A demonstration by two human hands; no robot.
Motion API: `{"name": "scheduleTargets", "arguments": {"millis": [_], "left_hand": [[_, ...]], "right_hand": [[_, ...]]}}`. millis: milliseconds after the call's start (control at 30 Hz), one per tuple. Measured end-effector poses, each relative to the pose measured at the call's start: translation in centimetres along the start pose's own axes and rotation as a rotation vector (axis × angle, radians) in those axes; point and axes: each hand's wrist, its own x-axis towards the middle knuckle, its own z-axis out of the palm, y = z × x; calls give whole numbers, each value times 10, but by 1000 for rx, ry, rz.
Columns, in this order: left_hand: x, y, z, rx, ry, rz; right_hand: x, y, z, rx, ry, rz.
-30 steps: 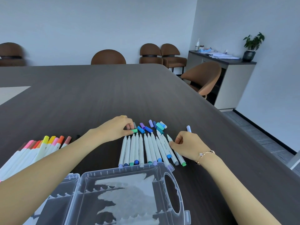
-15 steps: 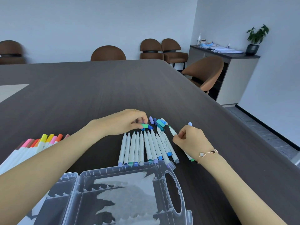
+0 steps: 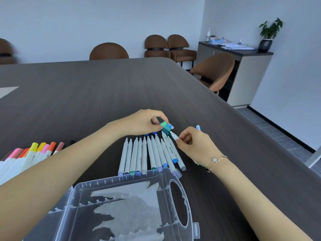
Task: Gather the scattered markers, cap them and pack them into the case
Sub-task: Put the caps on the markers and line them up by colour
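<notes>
We have the left hand pinching a green cap between thumb and fingertips, raised just above the loose caps that lie at the far end of the marker row. Our right hand holds an uncapped marker in a narrow pinch grip near its tip end, the white nib pointing toward the cap; the rest of the barrel is hidden under the palm. Cap and nib are near each other but still apart.

The row of cool-coloured markers lies side by side on the dark surface, their coloured ends just beside the rim of the open clear case. A second bunch of warm-coloured markers sits well apart at the left edge.

We judge these markers to be light, stiff plastic with smooth barrels that roll readily, so they are best taken at mid-barrel or close to the nib when capping, where a pinch steers the tip. The cap is small and slick; holding it by its sides leaves the mouth free. The nib is the soft, delicate part, so we should meet it straight on.
</notes>
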Motion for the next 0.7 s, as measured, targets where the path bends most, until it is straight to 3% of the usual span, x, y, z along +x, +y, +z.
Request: {"name": "scheduleTargets", "arguments": {"millis": [200,333,467,700], "left_hand": [[18,12,6,-90,52,-150],[17,15,7,-48,16,-68],[16,14,6,154,47,18],[16,21,6,202,15,89]], "right_hand": [[4,2,-1,121,-10,50],[5,6,-5,139,28,77],[6,10,-7,139,26,81],[7,11,-7,126,2,51]]}}
